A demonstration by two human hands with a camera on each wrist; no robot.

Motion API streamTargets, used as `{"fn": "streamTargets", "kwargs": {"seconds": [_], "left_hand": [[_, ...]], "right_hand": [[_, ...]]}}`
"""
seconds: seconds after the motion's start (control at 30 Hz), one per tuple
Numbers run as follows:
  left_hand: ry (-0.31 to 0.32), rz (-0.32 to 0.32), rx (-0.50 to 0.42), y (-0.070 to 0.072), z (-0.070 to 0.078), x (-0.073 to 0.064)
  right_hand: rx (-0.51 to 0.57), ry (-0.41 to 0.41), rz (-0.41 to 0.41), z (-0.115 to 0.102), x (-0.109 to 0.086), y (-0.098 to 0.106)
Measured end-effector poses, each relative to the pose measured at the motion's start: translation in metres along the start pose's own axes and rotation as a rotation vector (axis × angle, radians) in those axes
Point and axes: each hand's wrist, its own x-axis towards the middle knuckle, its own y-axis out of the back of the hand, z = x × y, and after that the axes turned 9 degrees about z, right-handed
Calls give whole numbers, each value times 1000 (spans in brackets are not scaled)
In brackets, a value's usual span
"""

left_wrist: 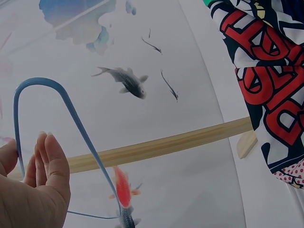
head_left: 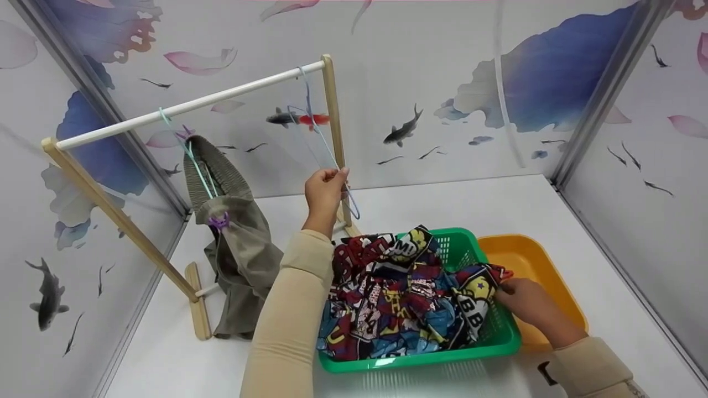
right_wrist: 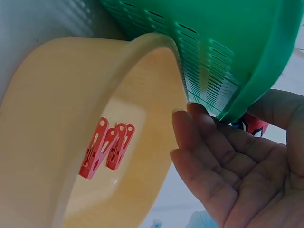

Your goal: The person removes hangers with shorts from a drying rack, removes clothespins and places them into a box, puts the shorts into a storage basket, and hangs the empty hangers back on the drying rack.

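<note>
Head view, multicoloured comic-print cloth (head_left: 392, 301) heaped in rectangular green plastic basket (head_left: 442, 356), right hand (head_left: 528, 301) with grip pinching its corner, left hand (head_left: 323, 196) with grip pinching thin blue hanger (left_wrist: 71, 104), hooked on white-railed wooden rack (head_left: 221, 96), orange-yellow plastic basin (head_left: 531, 265) alongside.

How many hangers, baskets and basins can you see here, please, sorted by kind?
Hangers: 2, a teal hanger and a blue hanger
Baskets: 1, the green basket
Basins: 1, the orange basin
Total: 4
</note>
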Motion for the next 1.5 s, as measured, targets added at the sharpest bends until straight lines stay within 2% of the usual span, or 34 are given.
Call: {"fn": "streamTargets", "kwargs": {"seconds": [0.2,0.43,0.67,0.77,0.9,1.0,1.1,1.2,1.3,1.43,1.5], "left_hand": [[-15,-10,22,1,1,-2],[-48,-34,65,5,-2,-4],[-48,-45,94,15,-6,-7],[-52,-26,124,21,-8,-10],[-66,31,166,28,-12,-13],[-107,70,194,33,-15,-18],[-147,74,239,38,-17,-24],[-181,32,336,44,-21,-29],[-179,-66,473,52,-28,-32],[-147,-219,660,63,-38,-35],[-137,-266,731,69,-44,-35]], "right_hand": [[-29,20,29,-3,0,2],[-16,65,59,-7,0,3],[-36,110,74,-15,3,2],[-37,117,78,-18,4,2],[-45,116,75,-22,6,4],[-57,113,87,-25,8,6],[-69,103,93,-29,10,8],[-76,91,80,-34,15,8],[-86,109,67,-38,21,7],[-132,213,68,-44,27,4],[-165,262,73,-46,30,2]]}}
